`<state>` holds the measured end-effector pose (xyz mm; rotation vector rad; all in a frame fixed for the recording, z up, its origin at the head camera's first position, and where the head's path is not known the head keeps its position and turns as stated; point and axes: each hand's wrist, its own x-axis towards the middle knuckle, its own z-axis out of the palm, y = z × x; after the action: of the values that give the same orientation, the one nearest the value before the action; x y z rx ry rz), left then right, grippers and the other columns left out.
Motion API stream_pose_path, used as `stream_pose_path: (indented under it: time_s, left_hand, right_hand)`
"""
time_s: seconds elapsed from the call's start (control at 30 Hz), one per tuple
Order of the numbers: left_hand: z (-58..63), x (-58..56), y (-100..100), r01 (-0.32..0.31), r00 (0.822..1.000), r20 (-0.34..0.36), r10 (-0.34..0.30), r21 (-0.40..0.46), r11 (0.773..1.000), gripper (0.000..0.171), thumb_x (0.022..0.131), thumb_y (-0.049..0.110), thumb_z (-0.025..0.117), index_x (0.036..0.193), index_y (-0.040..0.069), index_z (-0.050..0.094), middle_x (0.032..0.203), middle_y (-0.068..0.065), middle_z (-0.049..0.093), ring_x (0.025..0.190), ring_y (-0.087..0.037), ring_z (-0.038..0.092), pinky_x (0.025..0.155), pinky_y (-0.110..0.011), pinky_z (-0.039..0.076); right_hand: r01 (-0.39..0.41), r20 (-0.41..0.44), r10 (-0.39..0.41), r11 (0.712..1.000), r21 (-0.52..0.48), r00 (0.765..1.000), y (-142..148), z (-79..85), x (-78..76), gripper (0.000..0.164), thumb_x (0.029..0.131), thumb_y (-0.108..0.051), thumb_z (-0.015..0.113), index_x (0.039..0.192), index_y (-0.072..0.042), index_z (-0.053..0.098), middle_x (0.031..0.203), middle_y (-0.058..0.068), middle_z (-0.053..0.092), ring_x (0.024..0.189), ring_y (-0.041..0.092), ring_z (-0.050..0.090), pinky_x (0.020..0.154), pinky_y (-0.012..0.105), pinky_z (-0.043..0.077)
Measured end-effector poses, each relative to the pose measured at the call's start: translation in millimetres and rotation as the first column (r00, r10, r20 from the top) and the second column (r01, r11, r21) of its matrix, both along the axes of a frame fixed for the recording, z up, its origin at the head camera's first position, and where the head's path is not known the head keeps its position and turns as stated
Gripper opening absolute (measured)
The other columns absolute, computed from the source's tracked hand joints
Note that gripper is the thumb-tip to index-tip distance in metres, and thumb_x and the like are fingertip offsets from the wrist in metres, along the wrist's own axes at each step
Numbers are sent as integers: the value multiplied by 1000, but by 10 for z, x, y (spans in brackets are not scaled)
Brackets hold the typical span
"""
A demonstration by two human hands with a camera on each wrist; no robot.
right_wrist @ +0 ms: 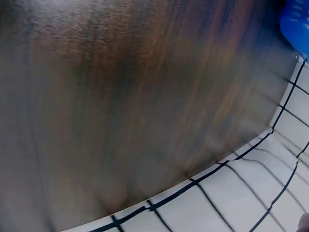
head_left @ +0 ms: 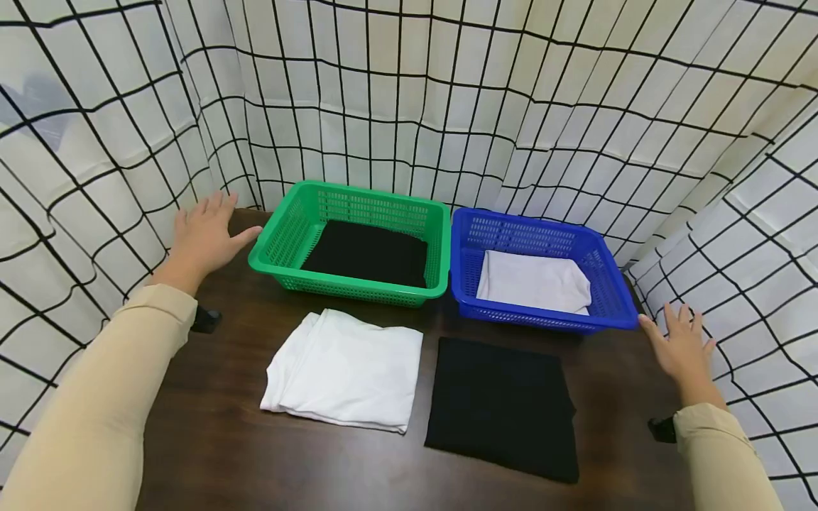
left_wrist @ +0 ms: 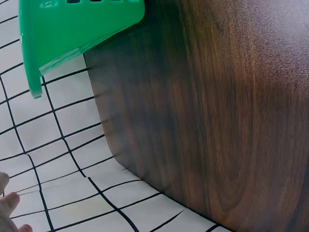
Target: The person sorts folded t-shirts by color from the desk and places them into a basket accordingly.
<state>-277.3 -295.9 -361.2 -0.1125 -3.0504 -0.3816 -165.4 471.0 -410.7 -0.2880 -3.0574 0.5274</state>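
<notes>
My left hand [head_left: 206,238] is spread beside the left end of the green basket [head_left: 348,279], its thumb pointing at the rim and nothing held. Off the right end of the blue basket [head_left: 543,321], my right hand [head_left: 685,351] is also spread and holds nothing. A folded black cloth [head_left: 371,252] lies inside the green basket, and a folded white cloth [head_left: 533,280] inside the blue one. In front of the green basket is a larger folded white cloth [head_left: 348,369]. To its right lies a folded black cloth [head_left: 501,404]. Only fingertips [left_wrist: 8,205] show in the left wrist view.
The baskets stand side by side at the back of a dark brown wooden table [head_left: 217,426]. White curtains [head_left: 383,92] with a black grid pattern hang close behind and along both sides. Dark wrist straps [head_left: 206,319] show at the cream sleeves [head_left: 96,419].
</notes>
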Motion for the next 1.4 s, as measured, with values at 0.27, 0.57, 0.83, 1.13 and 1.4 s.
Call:
stream_pose_path:
  time_s: [0.27,0.57,0.83,1.13,1.4]
  left_hand:
    - [-54,-35,153,31,999,19,-31,29,999,94,98,67,37,159,3,5,163,-29,7,149,-51,9,117,-72,-1]
    - [-33,-51,435,73,997,6,-73,35,997,94,96,66,44,159,5,10,164,-27,11,151,-46,11,119,-70,-1]
    - [-64,-62,648,102,995,-4,-102,21,995,92,97,61,47,161,10,3,166,-22,7,153,-43,9,119,-69,-1]
    - [-112,-43,868,154,988,-2,-154,21,988,86,99,58,48,160,9,12,167,-20,7,154,-41,4,121,-67,-1]
    - [-145,-49,1069,186,982,-8,-186,19,982,88,97,59,50,160,10,13,167,-19,7,155,-40,3,122,-66,0]
  right_hand:
    - [-27,-13,27,999,29,1000,-134,-13,-48,92,101,-65,26,155,6,6,157,39,-7,144,59,-14,108,80,-10]
    - [-33,-13,34,998,46,999,-296,-5,-121,92,99,-67,27,157,1,6,157,38,-8,144,60,-15,109,80,-11]
    - [-82,-59,84,996,40,995,-425,5,-160,89,100,-64,33,157,1,11,159,37,-6,145,60,-11,108,81,-8]
    - [-95,-73,97,995,29,993,-576,-57,-141,89,100,-63,34,157,1,9,161,34,-5,147,56,-13,108,82,-6]
    - [-136,-100,138,990,23,985,-644,-27,-146,87,101,-61,38,157,2,15,161,33,-1,149,53,-10,109,80,-7]
